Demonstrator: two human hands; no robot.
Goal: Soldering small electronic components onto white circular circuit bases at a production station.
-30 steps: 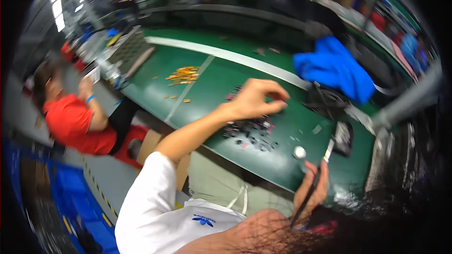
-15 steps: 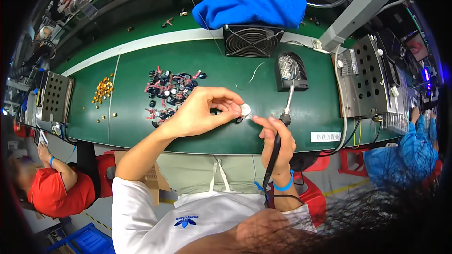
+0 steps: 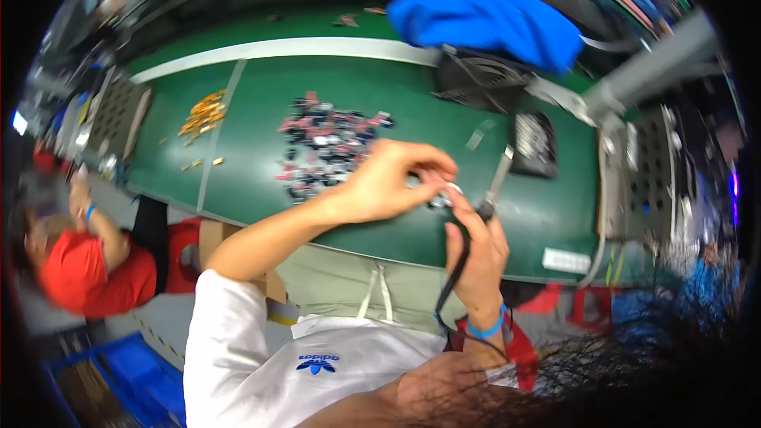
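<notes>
My left hand (image 3: 388,182) is closed in a pinch over the green bench, its fingertips on a small round whitish part (image 3: 452,190), partly hidden and blurred. In my right hand (image 3: 479,261) I hold a soldering iron (image 3: 499,176); its metal shaft points up and away, and its black cord runs down past my wrist. The right index finger reaches to the same small part, close to the left fingertips. Left of my hands lies a pile of small black, silver and pink-red components (image 3: 326,139).
Small gold-coloured pieces (image 3: 204,115) lie farther left. A black holder with metal wool (image 3: 536,143) stands at right, near a fan (image 3: 476,83) under a blue cloth (image 3: 491,16). Perforated metal boxes (image 3: 646,174) flank the bench. A person in red (image 3: 99,269) sits at left.
The view has swung, so bench things appear farther right, with blur. My right index finger has closed in on the small part and my left fingertips.
</notes>
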